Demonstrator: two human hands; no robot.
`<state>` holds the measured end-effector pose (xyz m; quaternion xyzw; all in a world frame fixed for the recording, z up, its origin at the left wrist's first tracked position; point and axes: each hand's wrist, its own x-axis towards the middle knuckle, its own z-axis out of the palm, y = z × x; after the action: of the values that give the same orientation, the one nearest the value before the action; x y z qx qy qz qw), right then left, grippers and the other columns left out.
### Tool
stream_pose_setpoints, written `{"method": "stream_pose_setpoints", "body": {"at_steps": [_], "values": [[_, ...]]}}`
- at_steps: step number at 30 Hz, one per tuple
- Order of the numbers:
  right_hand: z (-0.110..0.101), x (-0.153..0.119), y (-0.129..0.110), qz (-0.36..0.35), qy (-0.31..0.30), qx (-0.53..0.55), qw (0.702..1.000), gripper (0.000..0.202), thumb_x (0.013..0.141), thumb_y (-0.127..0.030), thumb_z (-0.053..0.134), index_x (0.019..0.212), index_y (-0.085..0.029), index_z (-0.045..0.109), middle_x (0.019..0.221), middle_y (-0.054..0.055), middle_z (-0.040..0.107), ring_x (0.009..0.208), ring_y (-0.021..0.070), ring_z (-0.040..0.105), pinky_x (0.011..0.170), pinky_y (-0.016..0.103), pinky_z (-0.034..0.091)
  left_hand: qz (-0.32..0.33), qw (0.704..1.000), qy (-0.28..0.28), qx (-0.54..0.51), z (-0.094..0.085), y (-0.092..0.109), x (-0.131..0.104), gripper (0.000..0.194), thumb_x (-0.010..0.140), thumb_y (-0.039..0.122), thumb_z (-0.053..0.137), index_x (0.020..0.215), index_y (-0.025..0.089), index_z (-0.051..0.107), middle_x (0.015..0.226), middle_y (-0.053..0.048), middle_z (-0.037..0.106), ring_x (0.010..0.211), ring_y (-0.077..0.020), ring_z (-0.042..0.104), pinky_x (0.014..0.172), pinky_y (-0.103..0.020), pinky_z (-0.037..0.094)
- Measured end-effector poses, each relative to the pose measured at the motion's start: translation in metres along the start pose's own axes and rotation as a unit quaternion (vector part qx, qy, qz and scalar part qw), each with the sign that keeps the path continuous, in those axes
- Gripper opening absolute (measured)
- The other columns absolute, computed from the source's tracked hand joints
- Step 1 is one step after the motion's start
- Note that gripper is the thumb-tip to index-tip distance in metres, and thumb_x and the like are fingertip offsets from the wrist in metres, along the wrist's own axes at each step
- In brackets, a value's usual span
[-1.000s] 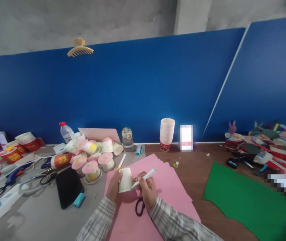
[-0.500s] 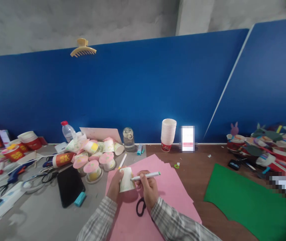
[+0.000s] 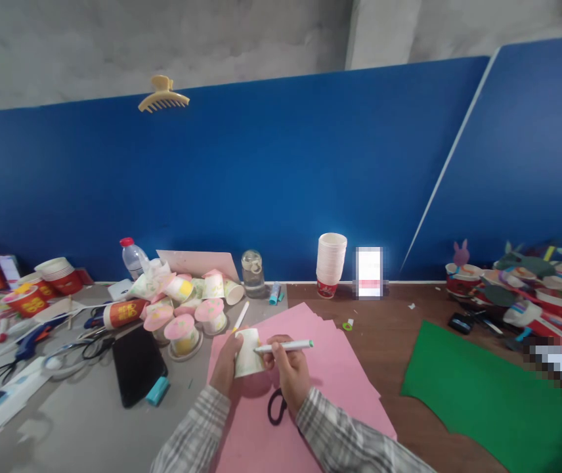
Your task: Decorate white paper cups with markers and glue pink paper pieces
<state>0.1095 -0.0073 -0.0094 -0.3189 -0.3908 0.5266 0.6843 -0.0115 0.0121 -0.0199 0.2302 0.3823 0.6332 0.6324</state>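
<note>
My left hand (image 3: 226, 363) is closed round a white paper cup (image 3: 248, 358) with faint coloured marks, tilted over the pink paper (image 3: 340, 381). Between the fingers of my right hand (image 3: 291, 374) is a white marker (image 3: 288, 346) with a green end. Its tip meets the side of the cup, or nearly so; I cannot tell whether it touches. Below my right hand lies a pair of scissors (image 3: 276, 407), of which only a black handle loop shows. Left of my hands stand several decorated cups with pink paper tops (image 3: 182, 328).
A black tablet-like slab (image 3: 139, 368) and a blue cap (image 3: 157, 391) lie to the left. Behind stand a glass jar (image 3: 253, 274) and a stack of paper cups (image 3: 331, 263). Green sheet (image 3: 488, 401) lies right, before a pile of craft cups (image 3: 551, 295).
The marker has shifted slightly left and down along the cup, its back end lower than before. My left hand and the cup have barely moved.
</note>
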Motion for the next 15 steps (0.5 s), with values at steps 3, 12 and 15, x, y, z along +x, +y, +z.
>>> {"method": "stream_pose_setpoints", "body": {"at_steps": [3,12,15], "values": [[-0.0006,-0.0004,0.0005,0.005,-0.001,-0.001,1.000,0.025,0.066,-0.043,0.061,0.061,-0.018,0.062,0.039,-0.003,0.058,0.034,0.0129,0.047,0.036,0.022,0.039,-0.002,1.000,-0.003,0.001,-0.0001,0.0001,-0.0003,0.053,0.047,0.041,0.074,0.092,0.017,0.059,0.068,-0.004,0.069,0.058,-0.0244,0.063,0.052,-0.034,0.050],[-0.0040,-0.0002,0.0032,0.009,0.010,-0.014,1.000,0.023,0.065,-0.040,0.061,0.058,-0.018,0.063,0.038,-0.002,0.057,0.034,0.0129,0.048,0.035,0.020,0.039,-0.003,1.000,-0.002,0.004,-0.0003,-0.0003,0.0007,0.054,0.048,0.041,0.073,0.094,0.017,0.058,0.067,-0.003,0.068,0.055,-0.0234,0.062,0.050,-0.034,0.049],[-0.0048,0.0006,0.0040,0.007,0.028,-0.011,1.000,0.023,0.066,-0.040,0.060,0.058,-0.018,0.062,0.038,-0.003,0.057,0.033,0.0121,0.047,0.034,0.019,0.038,-0.003,1.000,0.004,0.005,-0.0006,0.0000,0.0012,0.054,0.047,0.041,0.073,0.093,0.017,0.058,0.067,-0.003,0.068,0.055,-0.0230,0.062,0.050,-0.033,0.048]]}}
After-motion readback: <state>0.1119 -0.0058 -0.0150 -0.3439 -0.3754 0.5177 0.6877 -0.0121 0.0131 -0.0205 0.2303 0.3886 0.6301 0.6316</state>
